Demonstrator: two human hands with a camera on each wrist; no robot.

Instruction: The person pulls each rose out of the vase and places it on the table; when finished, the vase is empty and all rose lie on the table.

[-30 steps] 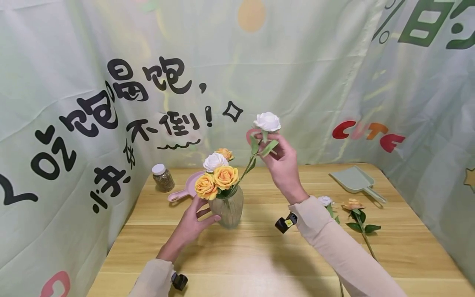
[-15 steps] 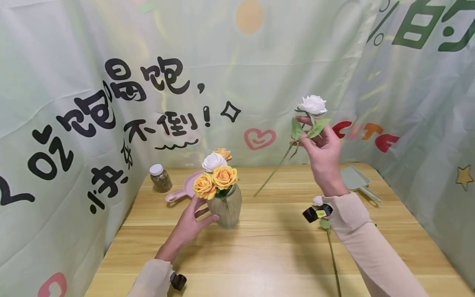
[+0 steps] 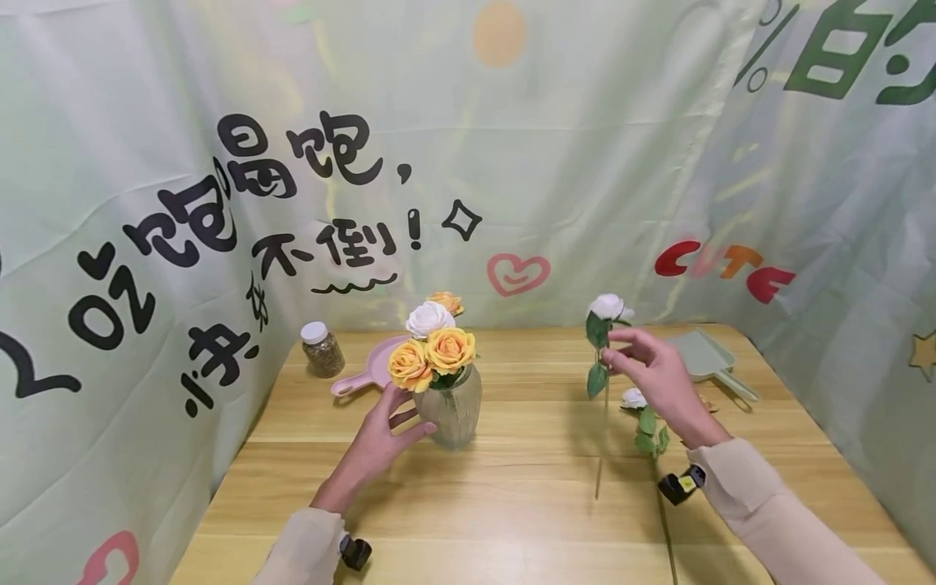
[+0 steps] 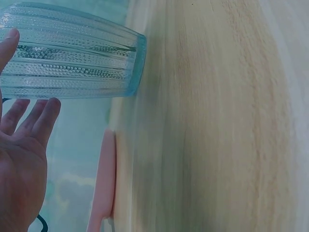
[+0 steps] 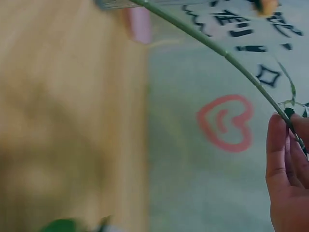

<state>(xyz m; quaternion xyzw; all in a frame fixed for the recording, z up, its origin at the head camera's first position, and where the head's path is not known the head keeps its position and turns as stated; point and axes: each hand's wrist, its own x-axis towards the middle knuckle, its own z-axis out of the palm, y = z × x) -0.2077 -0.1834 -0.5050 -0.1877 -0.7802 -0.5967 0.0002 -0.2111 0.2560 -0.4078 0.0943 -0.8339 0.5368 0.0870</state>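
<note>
Worktop point(image 3: 497, 520) runs back to a printed cloth wall point(image 3: 600, 162); far edge right up nr it, L & R edges angling out twd viewer. Jar point(image 3: 322, 355) nr far L corner, pink pan point(image 3: 383, 357) btwn it & vase point(image 3: 452, 416), a bit behind. Dustpan point(image 3: 702, 353) nr far R corner, handle pointing twd R edge. Vase upright, a bit L of middle, well in from near edge, w/ 3 yellow roses point(image 3: 449, 349) & 1 white bloom point(image 3: 429, 319) at its mouth. Wide stretch of wood btwn vase & R hand, more in front of vase. 2nd white rose point(image 3: 634, 398) lies on R side, stem running twd near edge; another flower mostly hidden behind R hand.

L grip: L hand point(image 3: 383, 431) on vase's L side, thumb in front, fingers round the back, so spread abt as wide as the glass. R grip: R hand point(image 3: 661, 374) nearly closed, thumb & fingertips pinching stem of tall white rose point(image 3: 607, 307) a little below bloom, among leaves. That rose is abt upright, well R of vase, stem hanging down; can't tell if its tip touches wood.
</note>
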